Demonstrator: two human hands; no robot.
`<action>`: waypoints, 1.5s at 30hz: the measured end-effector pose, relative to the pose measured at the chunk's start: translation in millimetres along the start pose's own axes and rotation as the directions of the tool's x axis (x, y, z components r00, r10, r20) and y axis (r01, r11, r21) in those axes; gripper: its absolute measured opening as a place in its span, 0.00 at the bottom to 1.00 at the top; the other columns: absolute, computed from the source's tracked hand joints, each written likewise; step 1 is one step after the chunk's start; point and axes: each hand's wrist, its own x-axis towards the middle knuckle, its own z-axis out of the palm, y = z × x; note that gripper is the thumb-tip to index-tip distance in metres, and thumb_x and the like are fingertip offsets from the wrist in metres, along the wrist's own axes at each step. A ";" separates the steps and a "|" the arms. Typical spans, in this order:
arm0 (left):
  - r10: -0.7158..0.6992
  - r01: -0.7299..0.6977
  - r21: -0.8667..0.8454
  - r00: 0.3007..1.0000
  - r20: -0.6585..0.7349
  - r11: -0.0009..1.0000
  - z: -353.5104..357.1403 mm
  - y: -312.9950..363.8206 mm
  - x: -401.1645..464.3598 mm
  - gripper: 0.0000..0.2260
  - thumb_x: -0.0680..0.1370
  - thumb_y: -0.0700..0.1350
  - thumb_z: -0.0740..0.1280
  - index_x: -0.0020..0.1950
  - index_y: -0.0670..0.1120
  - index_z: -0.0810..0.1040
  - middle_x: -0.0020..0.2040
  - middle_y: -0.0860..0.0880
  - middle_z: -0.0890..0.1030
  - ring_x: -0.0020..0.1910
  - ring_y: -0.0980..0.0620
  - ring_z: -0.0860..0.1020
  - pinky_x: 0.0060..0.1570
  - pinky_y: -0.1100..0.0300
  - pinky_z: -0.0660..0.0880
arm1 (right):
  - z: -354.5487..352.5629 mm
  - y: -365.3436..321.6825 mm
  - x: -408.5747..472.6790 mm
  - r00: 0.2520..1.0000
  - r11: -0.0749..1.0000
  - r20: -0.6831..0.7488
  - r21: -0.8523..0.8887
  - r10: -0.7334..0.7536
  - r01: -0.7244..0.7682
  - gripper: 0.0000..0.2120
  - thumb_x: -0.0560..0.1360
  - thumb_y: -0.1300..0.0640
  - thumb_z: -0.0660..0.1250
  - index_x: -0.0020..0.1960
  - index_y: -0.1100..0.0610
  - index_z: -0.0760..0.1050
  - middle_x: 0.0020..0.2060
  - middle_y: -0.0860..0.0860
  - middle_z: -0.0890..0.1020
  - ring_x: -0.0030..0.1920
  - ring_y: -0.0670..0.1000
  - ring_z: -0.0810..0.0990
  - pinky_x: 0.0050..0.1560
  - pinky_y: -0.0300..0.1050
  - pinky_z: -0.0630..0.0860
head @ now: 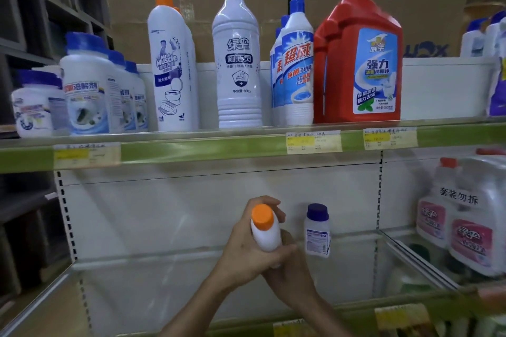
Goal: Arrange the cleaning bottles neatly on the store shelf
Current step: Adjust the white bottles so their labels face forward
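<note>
Both hands clamp one orange-capped white bottle over the lower shelf: left hand fingers curl around its neck, right hand grips its base. One small purple-capped bottle stands just right of it; one red bottle is in front above.

The held bottle is white with an orange cap. Just right of it stands a small white bottle with a dark purple cap. On the upper shelf, whose front edge is green with pale yellow price tags, the far-left tubs are white with blue lids and blue swirled labels. The Mr Muscle bottle is white with an orange cap and purple print. The next bottle is all white with grey lettering. The blue-capped bottles carry blue-and-white labels with red characters. The angled-neck bottle is red with a blue label. The lower-right jugs are white with pink labels.
</note>
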 end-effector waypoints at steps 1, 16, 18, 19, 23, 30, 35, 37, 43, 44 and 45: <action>0.018 -0.018 -0.012 0.999 0.044 1.000 -3.7 11.0 -1.3 0.30 0.66 0.36 0.81 0.63 0.48 0.72 0.54 0.50 0.81 0.52 0.47 0.82 0.47 0.51 0.82 | -3.1 -12.6 -4.0 1.000 0.999 0.012 0.038 -0.012 0.012 0.25 0.70 0.40 0.71 0.65 0.45 0.71 0.57 0.43 0.79 0.59 0.43 0.80 0.53 0.44 0.82; -0.155 0.093 -0.221 0.948 -0.278 0.971 -52.9 175.3 82.9 0.14 0.70 0.55 0.76 0.50 0.52 0.80 0.41 0.48 0.85 0.40 0.49 0.84 0.42 0.52 0.83 | -97.4 -202.6 3.9 0.859 0.828 0.489 0.414 0.149 -0.379 0.28 0.66 0.44 0.79 0.62 0.56 0.78 0.53 0.55 0.87 0.52 0.55 0.87 0.54 0.50 0.82; -0.186 0.103 -0.246 0.920 -0.345 0.964 -62.3 194.7 102.5 0.12 0.74 0.54 0.74 0.50 0.48 0.79 0.40 0.49 0.84 0.39 0.50 0.84 0.39 0.55 0.82 | -105.8 -219.6 13.9 0.837 0.756 0.526 0.485 0.149 -0.439 0.39 0.65 0.39 0.79 0.65 0.63 0.75 0.54 0.61 0.86 0.49 0.61 0.86 0.50 0.57 0.83; -0.199 0.111 -0.249 0.910 -0.363 0.962 -66.2 203.6 111.6 0.12 0.74 0.54 0.72 0.50 0.48 0.78 0.40 0.49 0.84 0.38 0.51 0.84 0.38 0.55 0.82 | -110.1 -228.6 20.3 0.831 0.743 0.540 0.502 0.131 -0.443 0.42 0.65 0.38 0.79 0.66 0.65 0.73 0.54 0.63 0.85 0.47 0.62 0.86 0.48 0.57 0.84; -0.224 0.129 -0.233 0.864 -0.450 0.964 -78.7 224.5 142.9 0.15 0.75 0.56 0.69 0.51 0.44 0.78 0.42 0.46 0.84 0.39 0.51 0.83 0.40 0.54 0.83 | -125.0 -253.6 47.4 0.840 0.724 0.539 0.555 0.060 -0.408 0.37 0.66 0.40 0.79 0.66 0.60 0.73 0.55 0.64 0.84 0.46 0.62 0.85 0.46 0.59 0.83; -0.291 0.198 -0.236 0.829 -0.478 0.951 -98.2 241.4 166.4 0.13 0.79 0.55 0.68 0.52 0.46 0.78 0.45 0.44 0.85 0.43 0.46 0.86 0.45 0.48 0.84 | -122.2 -277.1 63.8 0.882 0.710 0.460 0.587 0.101 -0.388 0.42 0.55 0.35 0.83 0.58 0.59 0.76 0.43 0.59 0.86 0.41 0.62 0.86 0.39 0.56 0.84; -0.424 0.286 -0.381 0.833 -0.356 0.879 -124.6 260.8 173.2 0.24 0.79 0.61 0.64 0.58 0.40 0.77 0.51 0.37 0.83 0.47 0.40 0.83 0.47 0.46 0.83 | -111.2 -297.2 73.4 0.804 0.536 0.594 0.669 0.031 -0.515 0.44 0.57 0.30 0.79 0.57 0.63 0.76 0.41 0.63 0.82 0.35 0.62 0.84 0.34 0.57 0.83; -0.427 0.280 -0.396 0.831 -0.356 0.874 -132.5 268.2 173.2 0.27 0.79 0.61 0.64 0.60 0.35 0.75 0.52 0.31 0.82 0.44 0.39 0.83 0.44 0.46 0.83 | -104.2 -302.7 77.0 0.781 0.508 0.624 0.681 -0.025 -0.528 0.43 0.59 0.29 0.77 0.59 0.62 0.76 0.43 0.63 0.81 0.36 0.62 0.84 0.35 0.58 0.83; -0.332 0.208 -0.322 0.854 -0.401 0.924 -159.6 279.7 168.6 0.23 0.79 0.59 0.65 0.57 0.38 0.76 0.47 0.32 0.82 0.41 0.38 0.84 0.45 0.39 0.82 | -80.8 -318.9 90.1 0.806 0.546 0.584 0.707 -0.092 -0.450 0.34 0.64 0.38 0.80 0.62 0.55 0.76 0.52 0.59 0.85 0.47 0.62 0.86 0.46 0.56 0.83; -0.312 0.198 -0.301 0.862 -0.400 0.933 -164.8 281.3 169.1 0.23 0.79 0.58 0.65 0.57 0.38 0.76 0.46 0.33 0.83 0.40 0.39 0.85 0.44 0.39 0.82 | -77.7 -322.9 94.1 0.817 0.585 0.569 0.694 -0.088 -0.420 0.33 0.65 0.40 0.80 0.64 0.54 0.76 0.55 0.57 0.85 0.52 0.59 0.85 0.50 0.53 0.83; -0.289 0.188 -0.274 0.871 -0.398 0.943 -170.4 282.7 170.6 0.21 0.79 0.58 0.65 0.56 0.39 0.77 0.44 0.35 0.83 0.38 0.41 0.85 0.43 0.42 0.82 | -75.3 -326.8 98.9 0.828 0.631 0.555 0.670 -0.076 -0.391 0.32 0.66 0.43 0.79 0.65 0.54 0.76 0.57 0.55 0.85 0.56 0.56 0.85 0.53 0.50 0.82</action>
